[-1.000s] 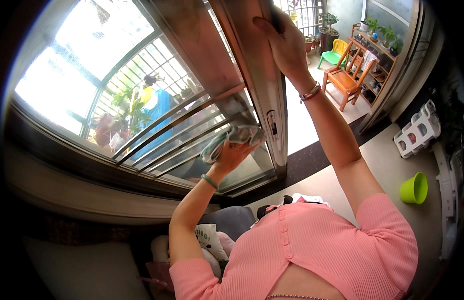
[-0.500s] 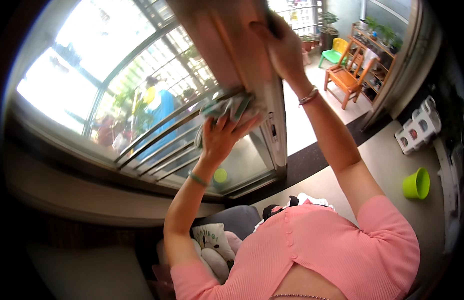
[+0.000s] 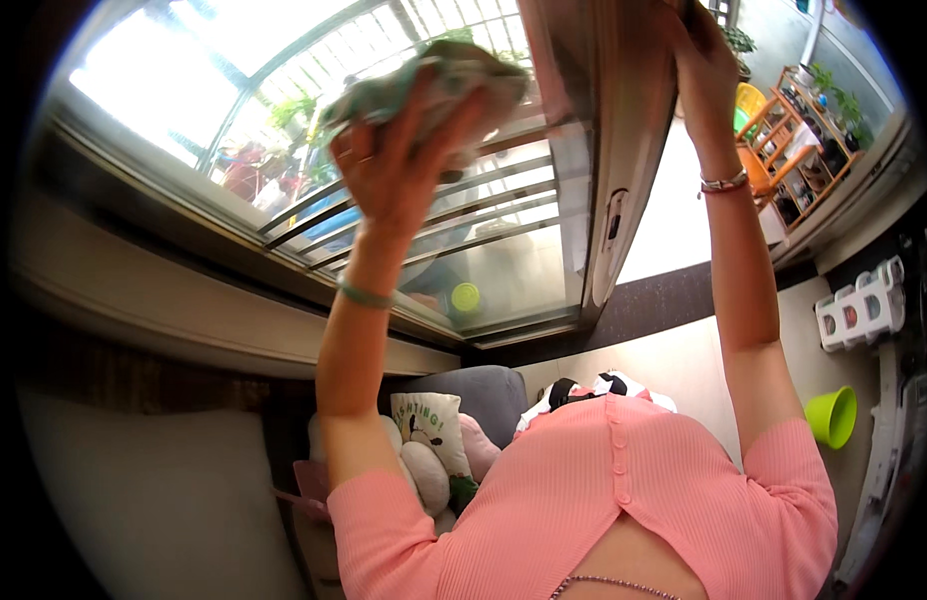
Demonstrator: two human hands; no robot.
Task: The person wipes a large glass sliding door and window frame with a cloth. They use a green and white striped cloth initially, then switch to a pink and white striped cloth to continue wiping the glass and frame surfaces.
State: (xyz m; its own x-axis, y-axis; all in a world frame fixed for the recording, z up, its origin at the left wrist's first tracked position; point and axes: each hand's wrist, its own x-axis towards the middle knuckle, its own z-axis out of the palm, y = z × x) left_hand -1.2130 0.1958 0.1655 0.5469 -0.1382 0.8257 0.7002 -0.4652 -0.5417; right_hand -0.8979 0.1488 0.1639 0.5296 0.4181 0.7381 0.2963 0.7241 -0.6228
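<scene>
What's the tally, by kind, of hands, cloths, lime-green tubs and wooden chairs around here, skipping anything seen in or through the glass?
Hands: 2 (left hand with the cloth, right hand on the door frame)
Cloth: 1
Lime-green tub: 1
Wooden chair: 1
Total: 5

One left hand [image 3: 392, 175] and one right hand [image 3: 706, 85]; one cloth [image 3: 459, 80]; one wooden chair [image 3: 752, 170], one yellow chair [image 3: 751, 101]; one green bucket [image 3: 830, 420]; one printed cushion [image 3: 421, 412], one pink cushion [image 3: 478, 448]; one door handle [image 3: 615, 215]; several potted plants [image 3: 846, 112], too small to count.
</scene>
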